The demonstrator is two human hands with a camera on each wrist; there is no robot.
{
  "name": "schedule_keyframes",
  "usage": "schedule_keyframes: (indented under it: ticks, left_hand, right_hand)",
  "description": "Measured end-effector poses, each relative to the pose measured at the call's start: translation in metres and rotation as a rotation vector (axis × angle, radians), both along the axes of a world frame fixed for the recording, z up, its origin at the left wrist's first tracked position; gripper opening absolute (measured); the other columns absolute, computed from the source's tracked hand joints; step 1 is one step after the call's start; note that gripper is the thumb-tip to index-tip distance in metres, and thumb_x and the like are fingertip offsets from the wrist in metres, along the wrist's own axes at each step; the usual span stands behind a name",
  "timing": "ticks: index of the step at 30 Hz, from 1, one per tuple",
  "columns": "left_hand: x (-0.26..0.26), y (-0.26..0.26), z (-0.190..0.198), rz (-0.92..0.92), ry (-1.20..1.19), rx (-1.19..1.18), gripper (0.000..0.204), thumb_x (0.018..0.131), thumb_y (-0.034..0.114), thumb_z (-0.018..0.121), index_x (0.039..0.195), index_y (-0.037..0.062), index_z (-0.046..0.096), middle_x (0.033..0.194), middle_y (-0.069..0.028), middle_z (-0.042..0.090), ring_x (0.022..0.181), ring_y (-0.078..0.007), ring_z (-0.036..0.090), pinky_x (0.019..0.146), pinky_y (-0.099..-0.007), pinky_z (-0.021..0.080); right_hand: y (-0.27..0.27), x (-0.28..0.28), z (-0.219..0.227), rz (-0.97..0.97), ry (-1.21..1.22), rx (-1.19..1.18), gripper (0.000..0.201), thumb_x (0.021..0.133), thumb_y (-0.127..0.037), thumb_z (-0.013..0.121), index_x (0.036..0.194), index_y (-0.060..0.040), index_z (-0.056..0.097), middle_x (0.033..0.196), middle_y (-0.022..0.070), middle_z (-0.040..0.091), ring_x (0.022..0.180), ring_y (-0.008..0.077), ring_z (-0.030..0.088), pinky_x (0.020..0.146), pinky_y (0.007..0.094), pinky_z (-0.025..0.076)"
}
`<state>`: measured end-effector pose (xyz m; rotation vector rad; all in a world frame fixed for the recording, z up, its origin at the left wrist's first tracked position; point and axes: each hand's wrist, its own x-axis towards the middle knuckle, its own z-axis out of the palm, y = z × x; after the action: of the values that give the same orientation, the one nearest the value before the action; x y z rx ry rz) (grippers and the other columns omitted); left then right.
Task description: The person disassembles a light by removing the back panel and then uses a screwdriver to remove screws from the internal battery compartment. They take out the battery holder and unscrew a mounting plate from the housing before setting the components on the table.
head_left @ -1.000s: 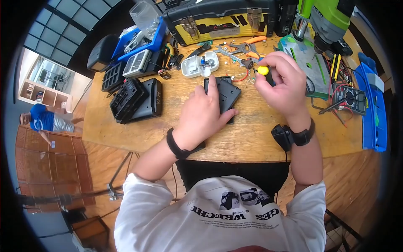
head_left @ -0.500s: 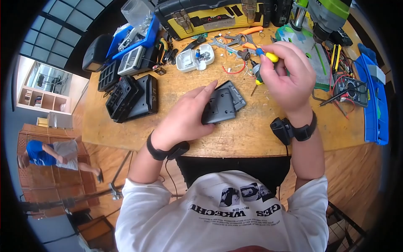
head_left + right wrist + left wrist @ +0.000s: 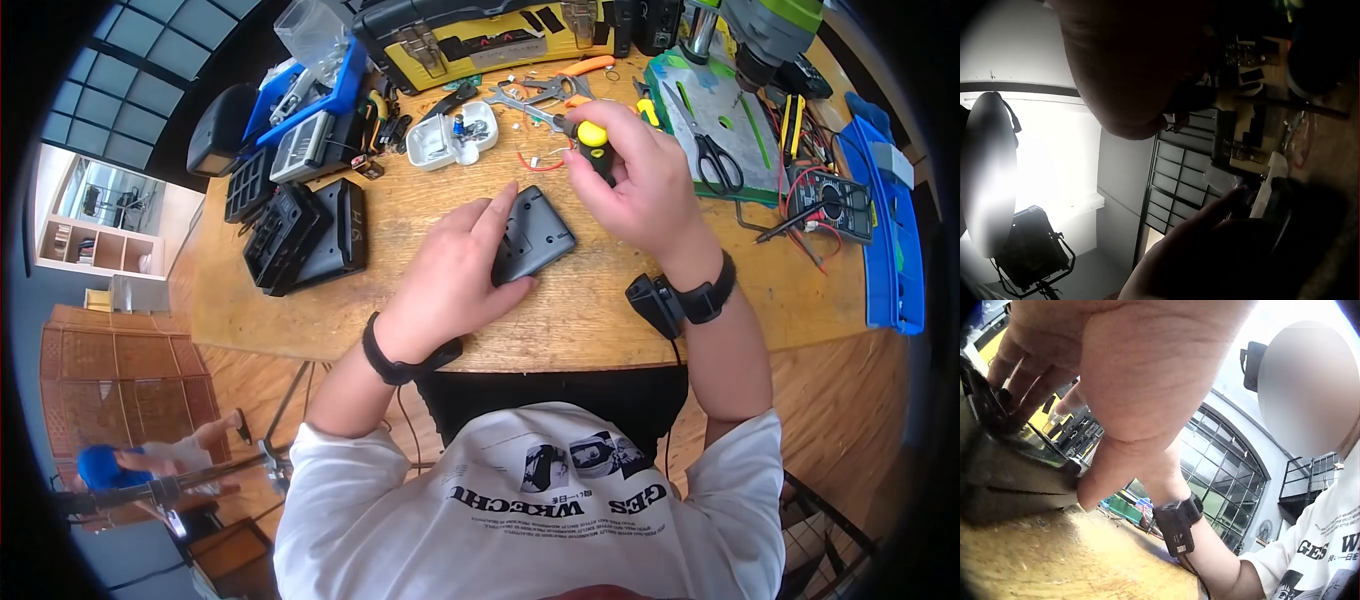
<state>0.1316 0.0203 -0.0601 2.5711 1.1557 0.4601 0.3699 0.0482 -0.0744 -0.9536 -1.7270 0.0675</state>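
My left hand [image 3: 445,270] lies over the left part of a flat black plastic case [image 3: 540,235] on the wooden table. Its thumb runs along the near edge; in the left wrist view the fingers reach over the far side of the case [image 3: 1016,481]. Small holes mark the case's upper face near its right end. Just beyond the case, raised above the table, my right hand [image 3: 645,185] grips a screwdriver by its yellow and black handle [image 3: 594,140]. The dark right wrist view shows its thin shaft [image 3: 1310,106] sticking out.
Left of the case stand more black plastic housings [image 3: 330,235]. Behind it are a white parts box [image 3: 430,140], wrenches [image 3: 530,105] and a yellow-black toolbox [image 3: 480,45]. Scissors [image 3: 718,165], a drill press [image 3: 770,40], a multimeter [image 3: 840,205] and a blue tray [image 3: 893,250] stand right.
The two offset black plates under my left hand now sit lined up as one case. My right hand has shifted left with the screwdriver, uncovering the scissors.
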Motion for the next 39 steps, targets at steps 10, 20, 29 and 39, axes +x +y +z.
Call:
schedule_keyframes:
  ticks: [10, 20, 29, 39]
  left_hand:
    - [0.003, 0.002, -0.004, 0.042, -0.007, -0.023, 0.093, 0.076, 0.027, 0.087, 0.152, -0.0005, 0.043, 0.119, -0.0282, 0.066, 0.110, -0.0442, 0.066, 0.097, -0.0474, 0.053]
    - [0.007, 0.000, -0.005, 0.045, 0.004, 0.016, 0.091, 0.078, 0.027, 0.085, 0.153, 0.0000, 0.042, 0.119, -0.0281, 0.064, 0.107, -0.0442, 0.064, 0.095, -0.0479, 0.053]
    - [0.005, -0.003, -0.009, 0.015, 0.021, 0.085, 0.092, 0.076, 0.023, 0.085, 0.154, 0.0010, 0.041, 0.115, -0.0238, 0.062, 0.100, -0.0416, 0.064, 0.091, -0.0467, 0.053]
    - [0.000, 0.001, -0.007, 0.045, 0.006, -0.052, 0.106, 0.069, 0.024, 0.091, 0.157, 0.0004, 0.037, 0.122, -0.0255, 0.062, 0.110, -0.0430, 0.063, 0.098, -0.0464, 0.051]
  right_hand:
    - [0.001, -0.001, -0.003, 0.004, -0.044, 0.007, 0.036, 0.085, -0.012, 0.077, 0.119, -0.0064, 0.065, 0.086, 0.0121, 0.071, 0.069, 0.0293, 0.069, 0.061, 0.0384, 0.054]
    - [0.001, 0.000, -0.002, 0.009, -0.051, 0.013, 0.036, 0.086, -0.012, 0.077, 0.119, -0.0056, 0.065, 0.088, 0.0129, 0.072, 0.071, 0.0299, 0.069, 0.063, 0.0387, 0.055]
    - [0.001, 0.000, -0.005, -0.001, -0.044, 0.002, 0.038, 0.085, -0.012, 0.078, 0.120, -0.0057, 0.065, 0.088, 0.0141, 0.072, 0.070, 0.0317, 0.070, 0.062, 0.0391, 0.055]
    - [0.001, -0.001, -0.005, 0.007, -0.035, 0.012, 0.039, 0.085, -0.013, 0.077, 0.121, -0.0060, 0.064, 0.090, 0.0143, 0.072, 0.072, 0.0318, 0.070, 0.063, 0.0391, 0.056]
